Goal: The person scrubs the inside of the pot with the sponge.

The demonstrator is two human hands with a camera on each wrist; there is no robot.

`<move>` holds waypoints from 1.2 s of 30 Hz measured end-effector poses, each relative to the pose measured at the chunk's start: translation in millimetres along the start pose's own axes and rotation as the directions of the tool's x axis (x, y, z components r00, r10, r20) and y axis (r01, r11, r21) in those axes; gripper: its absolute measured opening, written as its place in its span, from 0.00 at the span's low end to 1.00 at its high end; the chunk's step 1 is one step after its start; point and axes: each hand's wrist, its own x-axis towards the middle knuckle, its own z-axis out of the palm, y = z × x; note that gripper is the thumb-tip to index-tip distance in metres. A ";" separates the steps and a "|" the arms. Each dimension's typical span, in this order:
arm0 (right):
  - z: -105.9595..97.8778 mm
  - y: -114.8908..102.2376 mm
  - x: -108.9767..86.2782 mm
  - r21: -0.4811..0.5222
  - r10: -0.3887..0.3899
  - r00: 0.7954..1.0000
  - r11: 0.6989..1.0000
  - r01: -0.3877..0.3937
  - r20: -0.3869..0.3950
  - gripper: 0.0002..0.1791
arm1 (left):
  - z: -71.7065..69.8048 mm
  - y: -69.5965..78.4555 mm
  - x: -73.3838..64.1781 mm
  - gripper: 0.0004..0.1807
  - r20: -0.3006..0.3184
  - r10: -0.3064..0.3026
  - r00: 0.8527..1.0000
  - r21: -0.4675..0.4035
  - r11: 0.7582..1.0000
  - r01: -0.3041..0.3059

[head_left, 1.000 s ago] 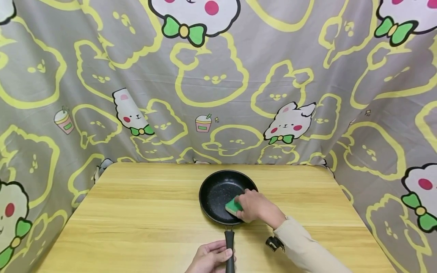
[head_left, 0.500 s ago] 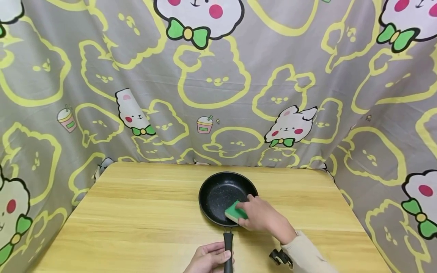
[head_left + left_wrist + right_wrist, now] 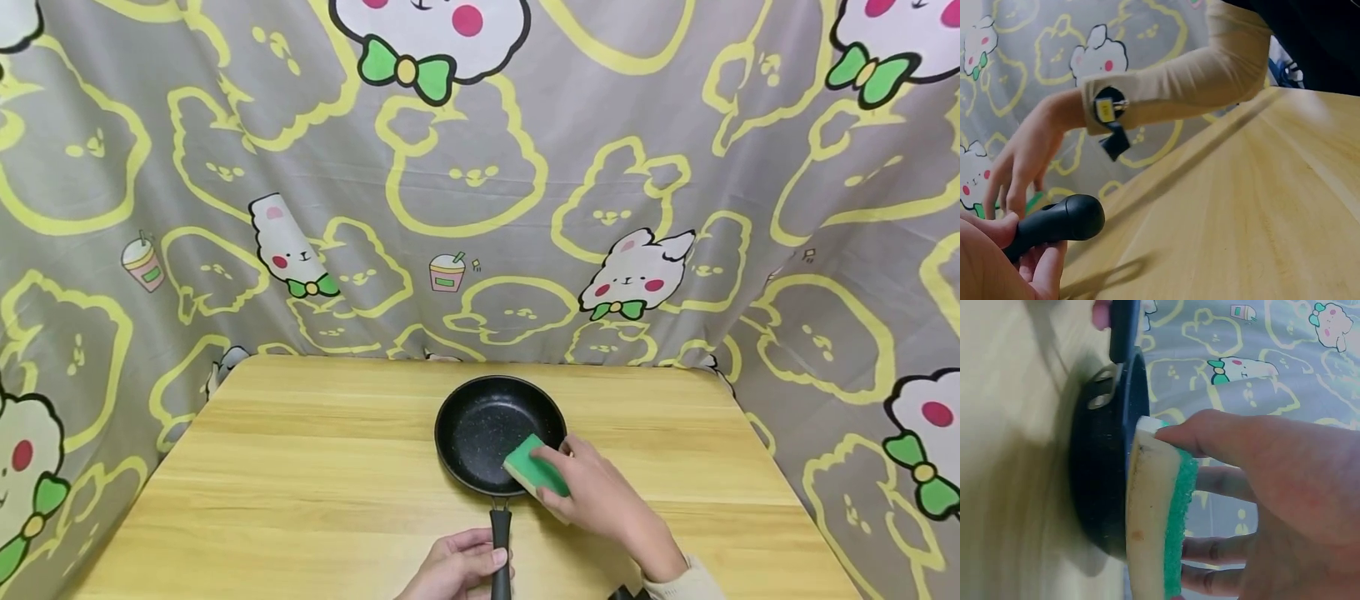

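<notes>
A black frying pan (image 3: pixel 480 429) rests on the wooden table, its handle (image 3: pixel 500 533) pointing toward me. My left hand (image 3: pixel 459 568) grips that handle, thumb on top and fingers beneath; the left wrist view shows the rounded handle end (image 3: pixel 1082 217) sticking out past the hand. In my right hand (image 3: pixel 611 504) is a green-and-cream scrub sponge (image 3: pixel 536 467), pinched between thumb and fingers. The sponge overlaps the pan's near right rim in the head view. Seen from the right wrist, its stained cream side (image 3: pixel 1150 515) lies against the rim, green scouring layer facing the palm.
The light wooden table (image 3: pixel 300 467) spreads out on both sides of the pan. A grey curtain (image 3: pixel 495 217) with yellow and white cartoon animals hangs behind and beside it. A dark device (image 3: pixel 1110 115) is strapped on the right sleeve.
My right hand has drawn the sponge from inside the pan rightward and toward me, onto the near right rim. The left hand keeps its grip on the handle, and the pan has hardly shifted.
</notes>
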 end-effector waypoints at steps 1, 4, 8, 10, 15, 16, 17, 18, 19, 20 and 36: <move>1.8 0.4 -2.3 -0.005 -0.001 1.000 1.000 0.001 -0.023 0.27 | -0.3 0.5 0.1 0.18 0.002 -0.003 1.000 -0.001 1.000 0.003; 7.5 1.7 -8.8 -0.013 0.016 0.997 1.000 -0.017 -0.073 0.28 | -0.9 0.8 -0.1 0.17 0.008 -0.002 1.000 0.004 1.000 0.002; 13.3 4.6 -17.9 -0.007 0.059 0.992 0.998 -0.060 -0.111 0.30 | -1.5 1.0 0.5 0.18 0.028 0.002 1.000 0.008 1.000 -0.003; 16.0 6.5 -22.5 -0.010 0.068 0.989 0.998 -0.070 -0.133 0.31 | -1.8 1.0 0.9 0.19 0.037 0.005 0.999 0.005 1.000 -0.005; 21.8 11.0 -33.6 -0.012 0.101 0.981 0.994 -0.104 -0.165 0.33 | -2.8 2.2 0.4 0.18 0.038 -0.007 0.999 -0.007 1.000 0.007; 22.5 11.7 -35.6 -0.009 0.111 0.980 0.993 -0.114 -0.165 0.33 | -3.0 2.5 0.3 0.18 0.037 -0.012 0.999 -0.007 1.000 0.012; 23.1 12.5 -37.3 -0.006 0.120 0.979 0.992 -0.123 -0.164 0.33 | -3.0 2.8 0.2 0.18 0.035 -0.017 0.999 -0.008 1.000 0.017; 23.7 13.3 -39.0 -0.006 0.130 0.978 0.991 -0.133 -0.162 0.33 | -2.9 3.0 0.0 0.18 0.033 -0.022 0.999 -0.009 1.000 0.022; 24.2 14.0 -40.5 -0.004 0.142 0.977 0.990 -0.144 -0.158 0.32 | -2.8 3.1 0.1 0.18 0.031 -0.026 0.999 -0.010 1.000 0.026; 24.6 14.9 -42.1 -0.005 0.154 0.976 0.988 -0.157 -0.155 0.32 | -2.6 3.0 0.2 0.19 0.033 -0.029 0.999 -0.009 1.000 0.029; 25.8 26.3 -50.4 0.024 0.373 0.926 0.928 -0.373 -0.053 0.31 | -7.3 4.1 1.7 0.18 0.096 -0.010 0.995 -0.012 1.000 0.011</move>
